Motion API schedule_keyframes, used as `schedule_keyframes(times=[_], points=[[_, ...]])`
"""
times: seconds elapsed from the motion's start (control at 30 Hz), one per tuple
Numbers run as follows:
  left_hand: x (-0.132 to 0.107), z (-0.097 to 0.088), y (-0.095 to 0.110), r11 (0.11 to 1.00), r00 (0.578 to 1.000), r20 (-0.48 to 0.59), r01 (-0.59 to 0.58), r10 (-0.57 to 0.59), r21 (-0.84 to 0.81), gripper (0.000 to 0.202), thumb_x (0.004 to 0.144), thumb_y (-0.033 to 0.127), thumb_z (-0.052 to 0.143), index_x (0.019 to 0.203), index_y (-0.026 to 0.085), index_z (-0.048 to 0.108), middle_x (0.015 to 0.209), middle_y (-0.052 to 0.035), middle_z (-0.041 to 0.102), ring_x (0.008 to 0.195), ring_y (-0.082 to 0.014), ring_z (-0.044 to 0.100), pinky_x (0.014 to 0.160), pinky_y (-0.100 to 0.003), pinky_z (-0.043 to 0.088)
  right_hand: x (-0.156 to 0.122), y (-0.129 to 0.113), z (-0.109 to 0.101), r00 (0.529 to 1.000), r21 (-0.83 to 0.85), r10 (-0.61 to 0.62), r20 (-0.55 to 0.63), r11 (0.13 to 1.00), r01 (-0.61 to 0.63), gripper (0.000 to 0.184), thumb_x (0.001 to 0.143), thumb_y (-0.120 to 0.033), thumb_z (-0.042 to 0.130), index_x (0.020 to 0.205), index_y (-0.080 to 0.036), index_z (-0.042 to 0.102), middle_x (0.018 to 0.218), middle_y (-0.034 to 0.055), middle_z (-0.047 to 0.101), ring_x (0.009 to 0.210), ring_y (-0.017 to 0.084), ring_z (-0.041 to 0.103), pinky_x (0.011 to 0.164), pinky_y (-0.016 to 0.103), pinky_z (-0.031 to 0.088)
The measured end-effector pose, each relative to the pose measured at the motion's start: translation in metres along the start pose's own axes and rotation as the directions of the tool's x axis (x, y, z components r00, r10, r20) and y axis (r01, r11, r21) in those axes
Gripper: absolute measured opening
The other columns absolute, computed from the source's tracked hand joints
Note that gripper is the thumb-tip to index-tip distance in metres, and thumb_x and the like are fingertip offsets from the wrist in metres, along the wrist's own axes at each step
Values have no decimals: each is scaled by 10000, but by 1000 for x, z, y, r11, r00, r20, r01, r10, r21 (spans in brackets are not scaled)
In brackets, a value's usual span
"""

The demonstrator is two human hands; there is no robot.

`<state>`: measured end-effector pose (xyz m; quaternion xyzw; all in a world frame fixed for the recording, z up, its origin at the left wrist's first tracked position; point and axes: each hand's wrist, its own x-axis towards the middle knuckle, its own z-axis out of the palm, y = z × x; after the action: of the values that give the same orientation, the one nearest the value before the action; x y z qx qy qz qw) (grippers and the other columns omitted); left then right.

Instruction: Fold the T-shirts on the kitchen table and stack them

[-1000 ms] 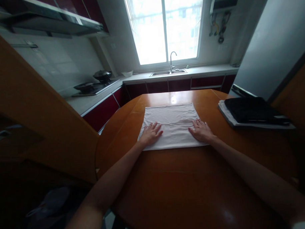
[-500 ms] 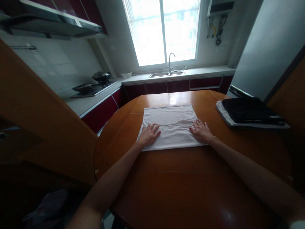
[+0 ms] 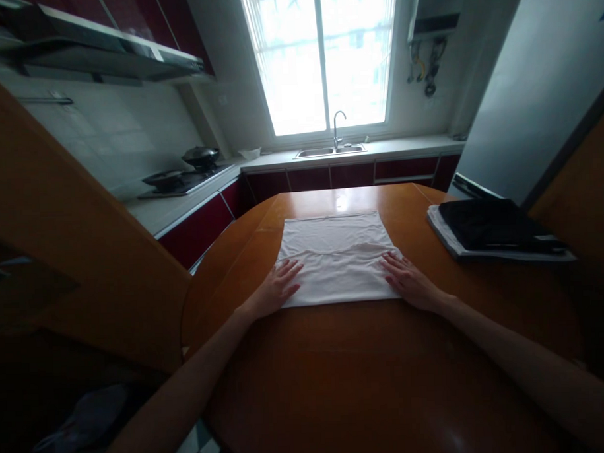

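A white folded garment (image 3: 340,268) lies flat on the wooden table (image 3: 356,370), its folded-over edge running across the middle with slight wrinkles. My left hand (image 3: 277,287) rests on the garment's left side, open, with fingers spread and palm down. On the opposite side, my right hand (image 3: 407,279) is open too, its fingertips on the cloth near the right edge. Neither hand grips anything.
At the table's right lies a stack of folded clothes (image 3: 495,226), black over white. Beyond the table stand a counter with a sink (image 3: 316,152) and a stove with pans (image 3: 200,156). A fridge (image 3: 539,79) is on the right.
Both hands have slid outward and toward me, from further in on the cloth to its side edges. The garment keeps its folded shape; the view has tilted slightly.
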<state>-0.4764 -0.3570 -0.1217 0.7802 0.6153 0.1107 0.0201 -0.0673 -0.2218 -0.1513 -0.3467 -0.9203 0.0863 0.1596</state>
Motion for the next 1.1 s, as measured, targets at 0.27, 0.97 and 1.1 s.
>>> schedule_keyframes(times=[0.27,0.97,1.1], points=[[-70,-13,-19,995,995,25,-98,99,-38,500,1028,437,518,1508,299,498,1628,-86,376,1504,-272,347,1211,-484,337,-57,19,-22,991,37,-88,100,996,84,588,1027,-494,451,1570,-272,404,1657,69,306,1543,262,238,1248,536,217],[-128,-52,44,965,951,-174,-263,257,-8,241,865,106,483,968,241,655,927,-57,686,890,-209,635,829,-360,555,-119,-22,-64,904,69,-365,-222,919,388,182,830,-150,566,969,-267,590,984,69,686,960,261,639,900,455,499],[-157,-66,66,933,978,-108,-202,177,-299,224,883,166,481,984,253,661,885,-64,673,823,-198,638,730,-315,552,-152,-37,-77,932,322,-286,-222,881,347,154,874,-206,551,994,-294,589,949,84,672,901,276,655,801,444,537]])
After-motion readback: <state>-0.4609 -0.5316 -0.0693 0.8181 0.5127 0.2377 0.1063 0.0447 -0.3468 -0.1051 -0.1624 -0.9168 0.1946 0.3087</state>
